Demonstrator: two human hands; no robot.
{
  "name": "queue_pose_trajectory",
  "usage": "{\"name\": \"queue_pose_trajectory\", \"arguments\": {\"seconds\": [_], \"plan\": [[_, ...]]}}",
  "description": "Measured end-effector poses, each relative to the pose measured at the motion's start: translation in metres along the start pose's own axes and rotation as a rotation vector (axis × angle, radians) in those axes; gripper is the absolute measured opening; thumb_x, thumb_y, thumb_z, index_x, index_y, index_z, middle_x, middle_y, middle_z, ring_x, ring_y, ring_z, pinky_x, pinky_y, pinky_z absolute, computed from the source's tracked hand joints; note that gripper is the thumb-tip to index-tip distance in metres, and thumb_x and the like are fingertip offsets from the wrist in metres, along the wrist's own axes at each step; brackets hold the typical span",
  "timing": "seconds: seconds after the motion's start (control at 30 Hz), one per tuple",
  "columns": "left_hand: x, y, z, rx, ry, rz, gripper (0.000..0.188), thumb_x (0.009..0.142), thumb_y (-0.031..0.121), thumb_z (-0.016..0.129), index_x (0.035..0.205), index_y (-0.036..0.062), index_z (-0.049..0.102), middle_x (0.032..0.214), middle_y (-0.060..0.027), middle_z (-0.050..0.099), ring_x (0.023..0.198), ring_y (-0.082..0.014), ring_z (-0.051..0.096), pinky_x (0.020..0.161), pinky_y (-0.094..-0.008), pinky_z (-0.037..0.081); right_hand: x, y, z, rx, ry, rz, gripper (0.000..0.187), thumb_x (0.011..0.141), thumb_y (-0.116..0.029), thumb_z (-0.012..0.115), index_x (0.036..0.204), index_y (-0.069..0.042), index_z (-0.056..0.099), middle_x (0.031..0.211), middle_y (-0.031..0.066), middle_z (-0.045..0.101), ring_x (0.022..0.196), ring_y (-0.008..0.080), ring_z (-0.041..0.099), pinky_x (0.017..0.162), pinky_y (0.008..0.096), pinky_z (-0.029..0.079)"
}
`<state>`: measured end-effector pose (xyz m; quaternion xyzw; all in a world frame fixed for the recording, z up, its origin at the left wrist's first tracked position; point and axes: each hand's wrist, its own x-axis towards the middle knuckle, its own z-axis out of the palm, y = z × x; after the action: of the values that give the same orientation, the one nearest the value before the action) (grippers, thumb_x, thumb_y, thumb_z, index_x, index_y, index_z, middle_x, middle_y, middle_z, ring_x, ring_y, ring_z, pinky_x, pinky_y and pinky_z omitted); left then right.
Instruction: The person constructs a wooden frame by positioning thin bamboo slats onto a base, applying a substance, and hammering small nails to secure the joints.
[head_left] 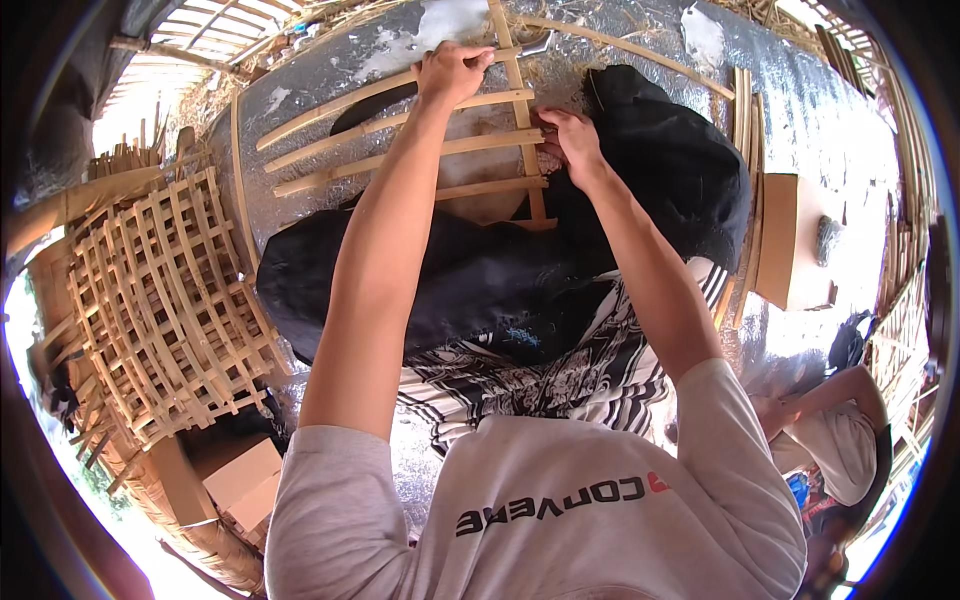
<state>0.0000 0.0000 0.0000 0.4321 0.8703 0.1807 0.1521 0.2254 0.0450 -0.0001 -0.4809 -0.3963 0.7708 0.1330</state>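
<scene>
In front of me lies a lattice of pale bamboo slats [400, 155]; several slats run sideways, crossed near their right ends by one upright strip [516, 90]. My left hand [455, 75] is closed over the farthest slat, just left of that strip. Beside the strip's right edge, my right hand [570, 138] has its fingers bent together at the slat ends; what they pinch is hidden. A curved, shiny piece [538, 43] lies beyond the strip's far end; its kind is unclear. The lattice's near side reaches my legs in black trousers [420, 275].
A finished-looking woven bamboo panel [165, 300] stands at left, above an open cardboard box [245, 475]. Another cardboard box [785, 240] and long bamboo strips [745, 120] lie at right. Another person [830, 440] sits at lower right. Silvery sheeting [290, 125] covers the floor.
</scene>
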Motion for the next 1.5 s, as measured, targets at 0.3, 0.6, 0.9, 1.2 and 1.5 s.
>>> {"name": "queue_pose_trajectory", "arguments": {"seconds": [0.3, 0.6, 0.9, 1.2, 1.5], "plan": [[-0.002, 0.002, -0.004, 0.021, 0.021, 0.006, 0.035, 0.092, 0.064, 0.054, 0.115, 0.0438, 0.071, 0.122, -0.0021, 0.064, 0.118, -0.0261, 0.058, 0.103, -0.0533, 0.033, -0.001, -0.002, 0.0, 0.019, -0.01, -0.006, 0.035, 0.096, -0.021, 0.052, 0.123, -0.003, 0.064, 0.118, 0.0097, 0.067, 0.097, 0.0195, 0.063, 0.084, 0.0332, 0.053], [-0.002, 0.01, -0.007, 0.015, 0.035, -0.026, 0.034, 0.091, 0.061, 0.058, 0.112, 0.0395, 0.074, 0.116, -0.0056, 0.07, 0.114, -0.0292, 0.062, 0.1, -0.0532, 0.039, -0.002, -0.001, 0.001, 0.005, -0.004, -0.011, 0.034, 0.096, -0.022, 0.052, 0.12, -0.002, 0.066, 0.112, 0.0093, 0.068, 0.095, 0.0186, 0.064, 0.083, 0.0328, 0.054], [-0.006, 0.011, -0.009, 0.107, 0.141, 0.01, 0.029, 0.09, 0.055, 0.062, 0.108, 0.0373, 0.076, 0.104, -0.0048, 0.074, 0.103, -0.0294, 0.067, 0.093, -0.0418, 0.05, -0.001, -0.003, 0.014, -0.588, 0.05, -0.25, 0.038, 0.095, -0.031, 0.061, 0.112, 0.003, 0.069, 0.106, 0.0091, 0.07, 0.093, 0.0156, 0.062, 0.084, 0.0301, 0.048], [0.008, 0.012, -0.014, -0.032, -0.088, -0.107, 0.036, 0.087, 0.057, 0.067, 0.111, 0.0313, 0.074, 0.107, -0.0012, 0.073, 0.107, -0.0256, 0.066, 0.096, -0.0428, 0.048, 0.001, -0.037, -0.011, -0.069, 0.008, 0.022, 0.046, 0.106, -0.035, 0.04, 0.124, 0.004, 0.057, 0.115, 0.0155, 0.068, 0.088, 0.0239, 0.068, 0.079, 0.0344, 0.056], [0.03, -0.001, -0.013, -0.008, -0.148, -0.112, 0.049, 0.078, 0.057, 0.076, 0.091, 0.011, 0.066, 0.094, -0.0077, 0.073, 0.092, -0.0238, 0.068, 0.081, -0.0399, 0.052, -0.036, -0.043, 0.021, -0.82, 0.242, -0.682, 0.02, 0.088, -0.017, 0.06, 0.101, -0.004, 0.069, 0.101, 0.016, 0.072, 0.1, 0.0345, 0.068, 0.088, 0.0411, 0.053]]}}
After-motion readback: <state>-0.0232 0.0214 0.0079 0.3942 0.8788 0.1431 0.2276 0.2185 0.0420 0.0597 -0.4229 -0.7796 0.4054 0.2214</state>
